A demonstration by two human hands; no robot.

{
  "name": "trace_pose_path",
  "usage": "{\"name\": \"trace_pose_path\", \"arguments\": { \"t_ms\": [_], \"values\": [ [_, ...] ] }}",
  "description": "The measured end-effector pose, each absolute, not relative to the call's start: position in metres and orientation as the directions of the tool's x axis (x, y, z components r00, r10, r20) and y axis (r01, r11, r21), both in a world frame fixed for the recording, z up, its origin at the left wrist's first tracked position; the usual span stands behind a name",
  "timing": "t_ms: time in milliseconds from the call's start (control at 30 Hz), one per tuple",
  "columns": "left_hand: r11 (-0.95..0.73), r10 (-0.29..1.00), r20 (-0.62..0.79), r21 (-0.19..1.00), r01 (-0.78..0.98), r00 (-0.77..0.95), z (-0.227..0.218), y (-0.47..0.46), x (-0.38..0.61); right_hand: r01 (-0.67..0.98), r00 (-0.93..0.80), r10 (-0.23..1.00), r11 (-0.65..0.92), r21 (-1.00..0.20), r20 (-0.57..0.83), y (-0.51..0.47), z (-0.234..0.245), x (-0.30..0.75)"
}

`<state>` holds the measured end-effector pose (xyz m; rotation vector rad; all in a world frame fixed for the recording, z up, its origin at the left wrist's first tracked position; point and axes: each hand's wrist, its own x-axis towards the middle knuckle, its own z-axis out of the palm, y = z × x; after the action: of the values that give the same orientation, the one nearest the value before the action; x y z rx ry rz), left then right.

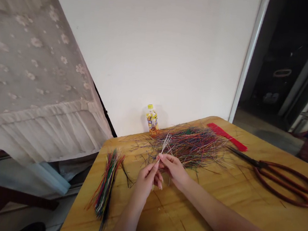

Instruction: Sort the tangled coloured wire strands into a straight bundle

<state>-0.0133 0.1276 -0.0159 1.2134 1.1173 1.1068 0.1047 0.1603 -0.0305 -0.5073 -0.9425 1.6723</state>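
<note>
A small bunch of thin white wires (pixel 165 143) fans out above my fingertips. My left hand (pixel 149 175) pinches its lower part, and my right hand (pixel 173 168) grips it just above, close against the left. Behind my hands spreads a big loose heap of many-coloured wires (pixel 195 144) on the wooden table (pixel 171 210). To the left of my left hand lies a sorted bundle of coloured wires (pixel 106 188), with a small dark bunch (pixel 127 174) beside it.
Large scissors (pixel 280 178) with brown handles lie at the right, blades toward the heap. A red flat strip (pixel 227 136) rests behind them. A yellow-capped bottle (pixel 152 121) stands against the white wall (pixel 156 49). A floral curtain (pixel 37 61) hangs at the left.
</note>
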Motion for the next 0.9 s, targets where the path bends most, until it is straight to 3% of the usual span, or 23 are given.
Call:
{"name": "trace_pose_path", "arguments": {
  "t_ms": [233, 333, 533, 900],
  "values": [
    [-0.051, 0.992, 0.047, 0.998, 0.036, 0.118, -0.019, 0.127, -0.012, -0.706, -0.402, 0.913, -0.264, -0.657, 0.066, 0.162, -0.029, 0.105],
    [-0.076, 0.994, 0.069, 0.994, 0.075, 0.087, -0.019, 0.125, -0.01, -0.723, -0.384, 0.922, -0.266, -0.637, 0.051, 0.16, -0.027, 0.105],
    [-0.064, 0.996, 0.061, 0.996, 0.06, 0.06, -0.019, 0.124, -0.011, -0.669, -0.311, 0.95, -0.244, -0.702, -0.033, 0.157, -0.021, 0.108],
    [0.027, 0.994, -0.027, 1.0, 0.004, 0.107, -0.016, 0.124, -0.01, -0.589, -0.312, 0.948, -0.139, -0.796, 0.066, 0.165, -0.023, 0.114]
  ]
}}
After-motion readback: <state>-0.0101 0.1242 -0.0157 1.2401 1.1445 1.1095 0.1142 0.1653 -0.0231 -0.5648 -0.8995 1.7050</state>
